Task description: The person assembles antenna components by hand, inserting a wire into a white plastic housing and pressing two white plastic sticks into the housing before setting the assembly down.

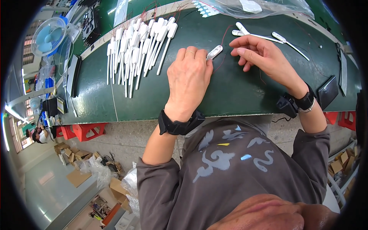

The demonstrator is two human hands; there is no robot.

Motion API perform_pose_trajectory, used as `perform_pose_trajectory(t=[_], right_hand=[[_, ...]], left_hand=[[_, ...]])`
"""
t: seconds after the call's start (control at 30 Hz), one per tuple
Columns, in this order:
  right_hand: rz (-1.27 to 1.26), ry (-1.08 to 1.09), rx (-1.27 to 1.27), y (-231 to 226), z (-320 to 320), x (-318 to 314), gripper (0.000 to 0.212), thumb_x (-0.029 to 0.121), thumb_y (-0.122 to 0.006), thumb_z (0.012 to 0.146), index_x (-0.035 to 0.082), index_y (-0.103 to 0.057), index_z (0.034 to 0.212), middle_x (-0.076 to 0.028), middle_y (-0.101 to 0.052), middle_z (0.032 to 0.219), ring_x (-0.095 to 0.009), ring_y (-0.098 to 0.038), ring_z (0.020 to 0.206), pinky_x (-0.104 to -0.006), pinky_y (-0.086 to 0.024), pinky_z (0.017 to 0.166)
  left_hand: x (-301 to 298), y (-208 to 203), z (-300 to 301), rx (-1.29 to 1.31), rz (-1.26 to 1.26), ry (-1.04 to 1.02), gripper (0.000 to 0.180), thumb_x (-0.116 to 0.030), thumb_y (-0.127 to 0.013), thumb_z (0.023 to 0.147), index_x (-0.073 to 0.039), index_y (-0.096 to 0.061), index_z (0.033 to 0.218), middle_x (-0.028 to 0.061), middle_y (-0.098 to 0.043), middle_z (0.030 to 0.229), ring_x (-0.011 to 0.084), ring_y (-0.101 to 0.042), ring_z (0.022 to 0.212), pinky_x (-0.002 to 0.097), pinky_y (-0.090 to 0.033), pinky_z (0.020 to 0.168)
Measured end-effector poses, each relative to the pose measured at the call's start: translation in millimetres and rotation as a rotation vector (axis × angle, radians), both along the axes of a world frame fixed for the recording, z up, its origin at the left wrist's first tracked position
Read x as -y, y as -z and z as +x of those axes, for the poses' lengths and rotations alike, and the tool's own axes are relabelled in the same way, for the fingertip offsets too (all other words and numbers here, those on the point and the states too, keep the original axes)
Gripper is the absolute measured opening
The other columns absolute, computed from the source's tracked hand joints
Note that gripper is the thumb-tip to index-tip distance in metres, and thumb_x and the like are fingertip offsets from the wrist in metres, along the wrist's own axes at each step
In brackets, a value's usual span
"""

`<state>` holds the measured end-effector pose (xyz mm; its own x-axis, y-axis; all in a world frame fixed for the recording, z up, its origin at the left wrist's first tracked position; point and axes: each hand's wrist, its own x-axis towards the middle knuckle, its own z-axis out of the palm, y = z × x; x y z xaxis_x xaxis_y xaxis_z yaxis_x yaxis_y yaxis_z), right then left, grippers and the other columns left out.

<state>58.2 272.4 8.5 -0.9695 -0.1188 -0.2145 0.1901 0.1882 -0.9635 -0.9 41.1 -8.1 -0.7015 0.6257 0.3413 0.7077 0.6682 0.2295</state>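
Observation:
My left hand (188, 78), back facing up, is closed on a white stick-shaped device with an oval head (214, 52). The head shows past the fingertips; the rest is hidden under the hand. A thin red wire (223, 37) runs by this head. To the right, my right hand (260, 55) is raised above the table with loosely curled fingers, and nothing shows in it. Just beyond it lie crossed white sticks (241, 29) and another white stick with an oval head (279, 37). Left of my left hand, a pile of similar white sticks (134, 48) has thin red wires at its far end.
The dark green table (145, 103) curves across the view. A clear plastic bag (264, 9) lies at the far side, near a blue-dotted sheet (207, 7). A black flat object (328, 92) sits at the right. A fan (49, 36) stands far left, with red stools (89, 131) below.

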Motion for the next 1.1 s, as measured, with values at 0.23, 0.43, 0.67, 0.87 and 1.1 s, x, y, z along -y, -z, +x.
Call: perform_pose_trajectory(t=[0.23,0.43,0.67,0.87,1.1], right_hand=[[-0.330,0.052,0.136,3.1,3.2,10.0,0.039,0.025,-0.062,0.101,-0.001,-0.058,0.130,-0.005,-0.068,0.106,-0.008,-0.065,0.085,-0.0235,-0.056,0.081],[-0.405,0.017,0.113,5.6,6.2,10.5,0.035,0.024,-0.063,0.100,-0.001,-0.061,0.124,-0.004,-0.068,0.101,-0.009,-0.067,0.087,-0.0237,-0.056,0.082],[-0.391,0.008,0.012,8.4,8.2,11.3,0.027,0.021,-0.064,0.100,0.000,-0.063,0.116,-0.004,-0.069,0.098,-0.009,-0.067,0.086,-0.0234,-0.056,0.082],[-0.392,0.032,0.030,12.0,7.6,11.0,0.026,0.020,-0.065,0.099,0.000,-0.063,0.115,-0.004,-0.069,0.099,-0.009,-0.067,0.086,-0.0234,-0.056,0.081],[-0.480,0.103,0.129,16.4,2.9,5.7,0.027,0.021,-0.066,0.099,0.000,-0.063,0.116,-0.005,-0.069,0.099,-0.009,-0.067,0.084,-0.0222,-0.058,0.078]], left_hand=[[-7.5,-9.8,10.7,-0.199,0.116,0.162,0.017,-0.012,-0.075,0.080,-0.005,-0.065,0.093,0.0064,-0.061,0.094,0.0230,-0.061,0.087,0.0356,-0.053,0.071],[-13.6,-10.3,9.4,-0.332,0.155,0.250,0.021,-0.011,-0.075,0.079,-0.005,-0.067,0.097,0.0061,-0.062,0.097,0.0230,-0.063,0.089,0.0361,-0.054,0.077],[-14.4,-9.2,8.4,-0.362,0.199,0.266,0.023,-0.011,-0.077,0.078,-0.005,-0.067,0.099,0.0066,-0.062,0.096,0.0239,-0.064,0.088,0.0374,-0.054,0.079],[-13.0,-7.5,7.7,-0.257,0.229,0.252,0.022,-0.009,-0.078,0.077,-0.006,-0.068,0.097,0.0056,-0.064,0.097,0.0245,-0.064,0.089,0.0389,-0.054,0.079],[-9.0,-12.3,16.3,-0.281,0.277,0.263,0.018,-0.008,-0.078,0.078,-0.007,-0.070,0.095,0.0054,-0.065,0.096,0.0252,-0.064,0.086,0.0387,-0.053,0.078]])
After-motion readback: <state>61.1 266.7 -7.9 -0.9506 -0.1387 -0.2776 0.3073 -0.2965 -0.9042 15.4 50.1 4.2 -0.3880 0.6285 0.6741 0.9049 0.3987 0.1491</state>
